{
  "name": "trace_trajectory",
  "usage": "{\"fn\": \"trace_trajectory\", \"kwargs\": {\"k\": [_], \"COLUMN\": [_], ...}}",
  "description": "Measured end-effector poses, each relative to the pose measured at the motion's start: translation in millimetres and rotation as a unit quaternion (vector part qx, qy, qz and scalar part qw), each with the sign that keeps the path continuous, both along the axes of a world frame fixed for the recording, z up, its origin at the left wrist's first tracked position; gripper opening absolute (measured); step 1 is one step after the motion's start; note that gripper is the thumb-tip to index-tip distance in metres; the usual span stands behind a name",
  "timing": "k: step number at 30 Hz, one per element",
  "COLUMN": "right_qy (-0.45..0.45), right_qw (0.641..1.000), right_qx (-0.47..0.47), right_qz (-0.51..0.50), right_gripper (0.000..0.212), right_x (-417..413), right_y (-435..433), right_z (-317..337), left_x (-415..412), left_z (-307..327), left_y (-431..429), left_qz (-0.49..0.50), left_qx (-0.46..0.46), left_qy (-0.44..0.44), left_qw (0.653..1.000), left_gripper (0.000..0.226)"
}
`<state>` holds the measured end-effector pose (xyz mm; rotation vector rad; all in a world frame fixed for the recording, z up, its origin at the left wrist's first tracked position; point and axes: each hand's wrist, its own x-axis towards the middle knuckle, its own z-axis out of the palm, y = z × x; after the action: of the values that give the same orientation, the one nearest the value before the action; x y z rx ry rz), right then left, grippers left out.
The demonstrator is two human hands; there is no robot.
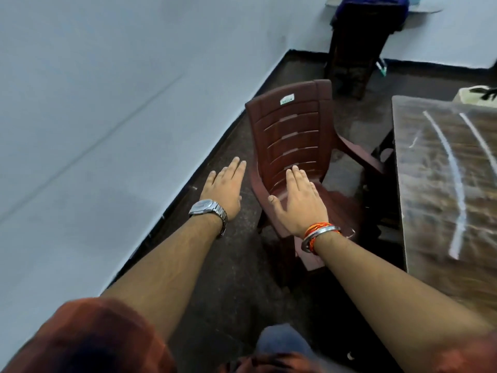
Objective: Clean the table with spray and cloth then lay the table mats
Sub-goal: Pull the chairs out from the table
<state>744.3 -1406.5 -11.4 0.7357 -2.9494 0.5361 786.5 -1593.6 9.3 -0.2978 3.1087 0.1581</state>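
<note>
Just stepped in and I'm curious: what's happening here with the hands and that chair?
A person is holding both hands out flat, palms down, with nothing in either. The right hand is over the maroon plastic chair, the left hand over the dark floor beside it; whether the right touches the chair is unclear. The wooden table stands to the right. No spray, cloth or mats show, so cleaning does not look started.

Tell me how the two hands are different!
The left hand wears a silver watch on its wrist, while the right hand wears orange threads and a metal bangle. In the picture, the left hand shows against the dark floor beside the chair, while the right hand shows against the chair's seat and back. Both hands are open, flat, palms down, fingers stretched forward, and neither holds anything.
</note>
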Motion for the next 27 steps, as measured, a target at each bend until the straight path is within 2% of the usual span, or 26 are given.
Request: {"fn": "trace_trajectory", "kwargs": {"k": [4, 9, 12, 16, 19, 22, 27], "right_qy": [-0.001, -0.019, -0.043, -0.059, -0.081, -0.093, -0.125], "right_qw": [0.998, 0.993, 0.988, 0.980, 0.971, 0.955, 0.901], "right_qx": [-0.018, -0.047, -0.061, -0.079, -0.092, -0.107, -0.143], "right_qz": [-0.052, -0.102, -0.131, -0.172, -0.204, -0.259, -0.391], "right_gripper": [0.076, 0.078, 0.079, 0.079, 0.080, 0.083, 0.089], "right_x": [-67, -165, -219, -284, -322, -368, -431], "right_y": [-50, -109, -140, -178, -202, -224, -251], "right_z": [-1, -10, -10, -8, -9, -14, -23], "left_x": [-89, -202, -267, -355, -422, -498, -583], "left_z": [-1, -4, -5, 0, 0, 5, 4], "left_y": [-50, -105, -131, -153, -166, -171, -165], "left_qz": [-0.058, -0.106, -0.149, -0.233, -0.315, -0.408, -0.526], "left_qx": [-0.024, -0.030, -0.044, -0.057, -0.085, -0.127, -0.182], "left_qy": [0.001, -0.042, -0.072, -0.067, -0.093, -0.122, -0.120], "left_qw": [0.998, 0.993, 0.985, 0.968, 0.941, 0.896, 0.822], "left_gripper": [0.093, 0.098, 0.100, 0.101, 0.098, 0.098, 0.097]}}
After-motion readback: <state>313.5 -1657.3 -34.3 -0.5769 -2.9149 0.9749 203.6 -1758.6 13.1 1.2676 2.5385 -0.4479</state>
